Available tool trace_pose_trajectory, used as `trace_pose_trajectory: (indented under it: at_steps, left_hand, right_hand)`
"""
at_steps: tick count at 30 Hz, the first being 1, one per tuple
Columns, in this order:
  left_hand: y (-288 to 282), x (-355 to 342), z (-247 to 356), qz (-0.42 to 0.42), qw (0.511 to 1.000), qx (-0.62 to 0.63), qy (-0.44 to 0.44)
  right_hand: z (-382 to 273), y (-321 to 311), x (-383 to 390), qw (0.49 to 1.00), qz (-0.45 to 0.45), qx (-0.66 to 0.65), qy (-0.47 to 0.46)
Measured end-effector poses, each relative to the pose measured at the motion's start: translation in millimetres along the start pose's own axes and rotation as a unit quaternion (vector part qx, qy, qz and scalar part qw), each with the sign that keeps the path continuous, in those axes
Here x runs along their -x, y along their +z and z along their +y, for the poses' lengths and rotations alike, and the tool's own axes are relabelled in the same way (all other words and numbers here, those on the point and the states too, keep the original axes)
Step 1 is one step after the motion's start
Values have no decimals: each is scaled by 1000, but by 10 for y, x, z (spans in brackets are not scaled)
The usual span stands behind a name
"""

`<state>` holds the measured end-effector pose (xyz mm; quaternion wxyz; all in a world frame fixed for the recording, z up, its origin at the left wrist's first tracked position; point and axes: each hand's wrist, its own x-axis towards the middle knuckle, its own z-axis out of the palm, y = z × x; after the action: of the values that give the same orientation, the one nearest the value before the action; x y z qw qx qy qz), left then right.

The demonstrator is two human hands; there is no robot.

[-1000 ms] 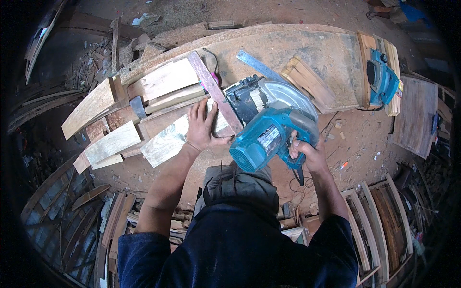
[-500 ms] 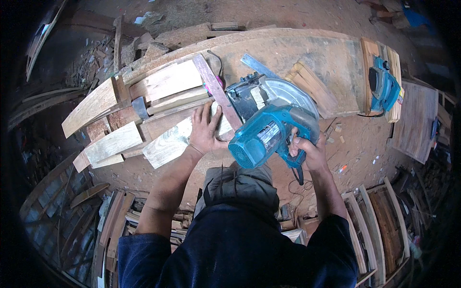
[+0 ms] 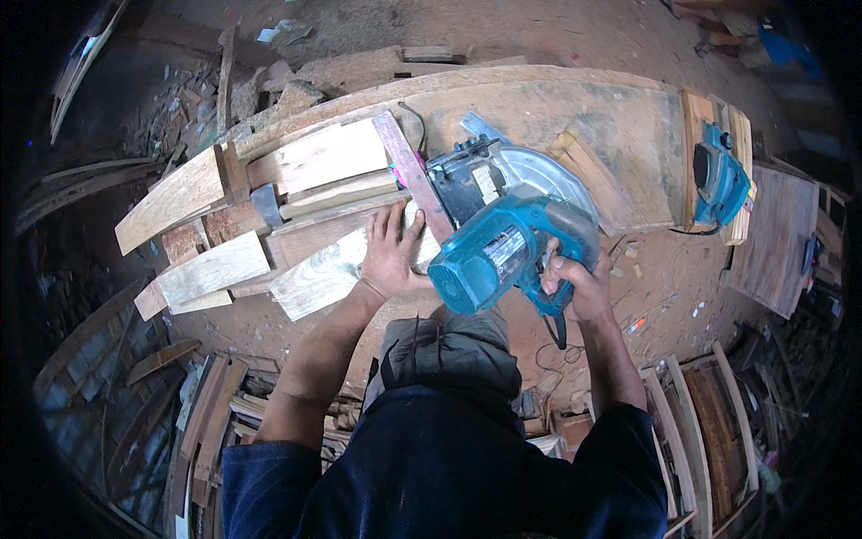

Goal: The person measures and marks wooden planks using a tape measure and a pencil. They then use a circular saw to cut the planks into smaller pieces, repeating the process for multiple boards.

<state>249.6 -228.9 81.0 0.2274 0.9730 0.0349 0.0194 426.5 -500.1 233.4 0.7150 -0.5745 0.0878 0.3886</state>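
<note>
My right hand (image 3: 577, 280) is wrapped around the rear handle of a teal circular saw (image 3: 489, 256). The saw's metal base rests over the boards, and the curved guard covers most of its blade. Spread flat, my left hand (image 3: 391, 250) presses on a pale board (image 3: 319, 274) just left of the saw motor. A narrow reddish-brown wood strip (image 3: 413, 171) lies crosswise between that hand and the saw base, touching the base's left edge. Where the blade meets the wood is hidden by the saw body.
Several planks and offcuts (image 3: 215, 268) cover the left of the workbench (image 3: 620, 99). Wooden blocks (image 3: 588, 180) lie right of the saw, and a teal electric planer (image 3: 718, 175) sits at the bench's right end. A cord (image 3: 561, 359) trails on the floor; stacked timber (image 3: 709, 422) stands behind me.
The bench sits slightly lower in the picture, as the view has shifted a little. Both hands and the saw keep nearly the same places on the boards.
</note>
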Motion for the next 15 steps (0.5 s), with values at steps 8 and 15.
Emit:
trace_pose_trajectory:
  at_steps: [8,15]
  left_hand:
    - [-45,-10,6,-31,999,3,-8]
    - [-94,-46,1,-29,1000,-6,6]
  right_hand:
    - [-25,22,-90,999,-16,27,-5]
    - [-31,68,-202,1000,-14,9,6]
